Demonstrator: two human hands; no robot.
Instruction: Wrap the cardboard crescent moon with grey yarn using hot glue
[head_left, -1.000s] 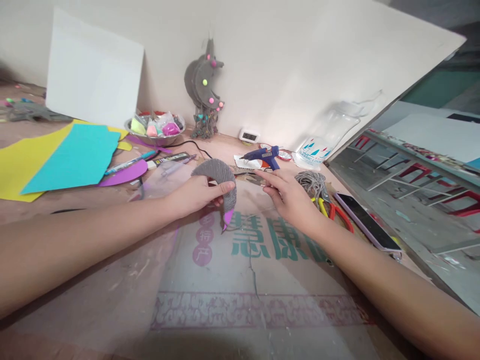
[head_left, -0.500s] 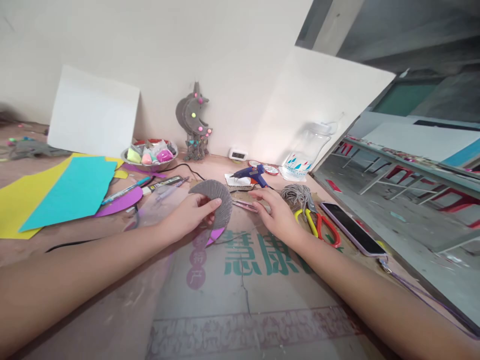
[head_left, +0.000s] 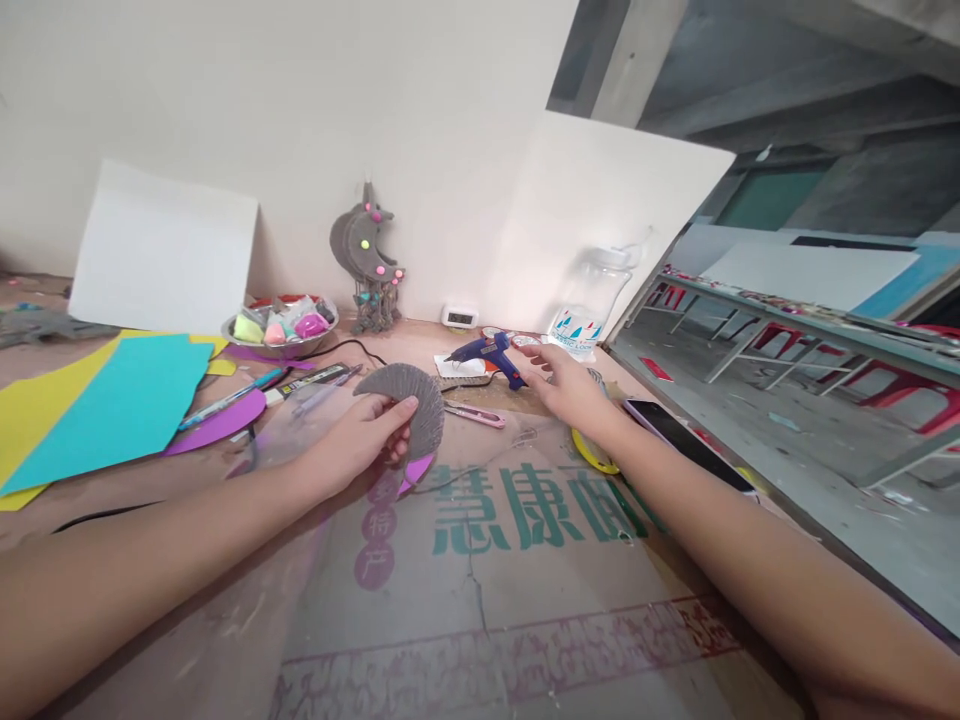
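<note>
My left hand (head_left: 379, 428) pinches a crescent moon shape (head_left: 420, 405) wrapped in grey yarn, thumb on its front face. A bare purple tip (head_left: 415, 472) shows at its lower end. My right hand (head_left: 566, 385) is at the back of a blue hot glue gun (head_left: 487, 352), its fingers apart around the handle end; firm contact cannot be made out. The glue gun lies with its nozzle to the left, by a white paper piece. Between the hands, a slim pink-handled tool (head_left: 476, 415) rests on the table.
Yellow and cyan sheets (head_left: 112, 420), pens and a bowl (head_left: 281, 345) of coloured clay lie left. A decorated grey moon (head_left: 364, 260) hangs at the wall. Rightward are a clear bottle (head_left: 589, 310), a phone (head_left: 686, 440) and yellow-handled scissors (head_left: 592, 455), partly hidden by my arm.
My right hand has moved from beside the pink-handled tool forward to the glue gun. My left hand still holds the yarn-wrapped moon. The view has shifted slightly right.
</note>
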